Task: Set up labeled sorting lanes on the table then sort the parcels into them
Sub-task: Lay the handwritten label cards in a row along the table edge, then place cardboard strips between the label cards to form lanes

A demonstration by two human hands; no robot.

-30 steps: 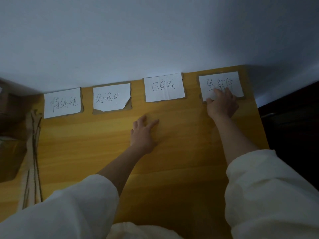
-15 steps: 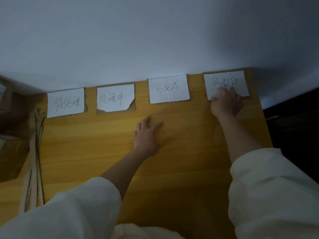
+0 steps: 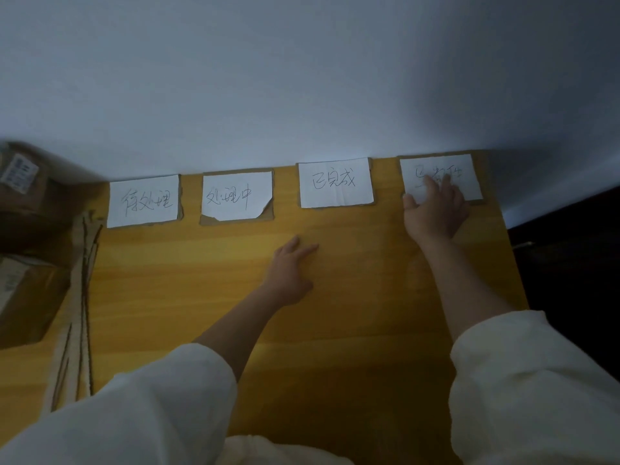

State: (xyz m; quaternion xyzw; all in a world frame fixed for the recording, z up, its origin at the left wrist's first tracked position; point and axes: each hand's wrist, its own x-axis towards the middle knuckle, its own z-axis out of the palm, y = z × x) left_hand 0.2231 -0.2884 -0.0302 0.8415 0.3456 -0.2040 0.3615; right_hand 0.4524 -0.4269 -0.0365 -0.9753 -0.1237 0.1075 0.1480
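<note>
Several handwritten white paper labels on cardboard backings line the far edge of the yellow wooden table (image 3: 201,280), against the wall. From left: first label (image 3: 143,200), second label (image 3: 235,194) with a torn lower corner, third label (image 3: 335,182), fourth label (image 3: 466,172). My right hand (image 3: 434,209) presses flat on the fourth label, fingers straight, covering its lower left part. My left hand (image 3: 290,271) rests flat on the bare tabletop below the gap between the second and third labels, holding nothing.
Brown cardboard parcels sit at the far left: one with a printed sticker (image 3: 23,182) near the wall, another (image 3: 23,297) closer to me. Flattened cardboard strips (image 3: 80,297) lie along the table's left side. The table's right edge drops into dark space (image 3: 570,263).
My right hand has slid slightly up and right over the fourth label. The left hand stays on the table. The camera view shifted a little.
</note>
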